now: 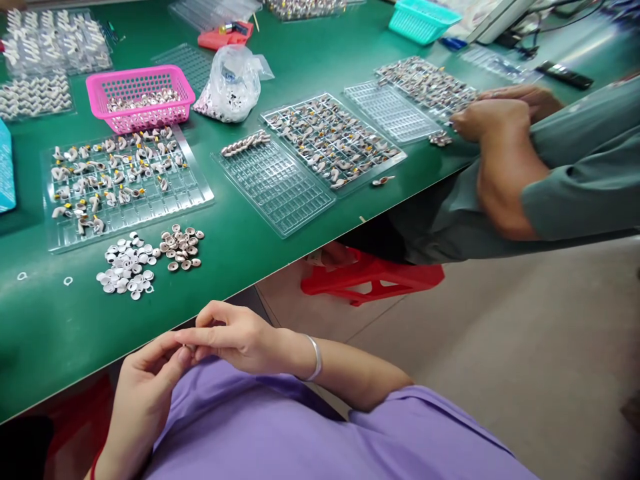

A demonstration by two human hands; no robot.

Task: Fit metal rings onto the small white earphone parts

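Note:
My left hand [145, 390] and my right hand [233, 333] meet just below the near edge of the green table [60, 333], above my purple shirt. Both hands are closed, their fingertips pinching one tiny part [189, 347] between them; the part is too small to name. A silver bangle [315, 358] circles my right wrist. On the table above my hands lie a pile of white ring parts [127, 268] and a pile of brownish cup-shaped parts [181, 247]. Behind these lies a clear grid tray [125, 183] partly filled with small assembled pieces.
A co-worker in green sleeves, hands [493, 113] together, sits at the right by more clear trays [333, 139]. An empty clear tray [275, 183] lies mid-table. A pink basket [141, 97], plastic bag [231, 83], teal basket [423, 19] and red stool [373, 275] are also there.

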